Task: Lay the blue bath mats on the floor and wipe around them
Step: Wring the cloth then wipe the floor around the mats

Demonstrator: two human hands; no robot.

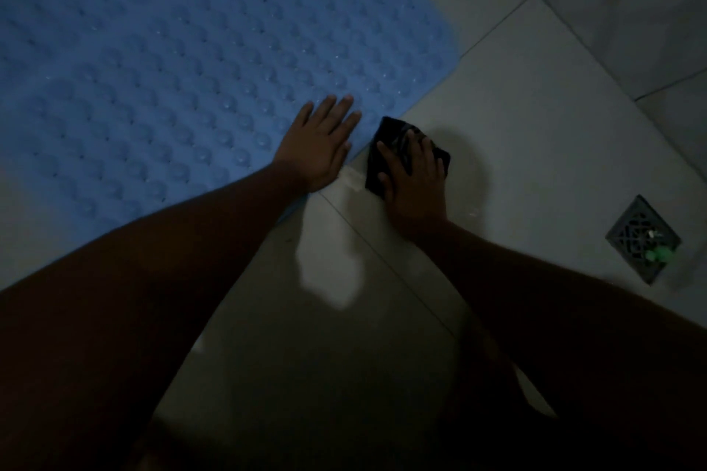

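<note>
A blue bath mat (172,69) with rows of round bumps lies flat on the tiled floor, filling the upper left of the view. My left hand (319,143) rests flat on the mat's near edge, fingers straight and spread. Just right of it, my right hand (415,180) presses a dark folded cloth (394,140) onto the floor tile beside the mat's edge, fingers laid flat over the cloth.
A pale tiled floor (535,145) with dark grout lines surrounds the mat. A square grated floor drain (642,239) with a small green bit on it sits at the right. The room is dim, and my shadow covers the lower part of the view.
</note>
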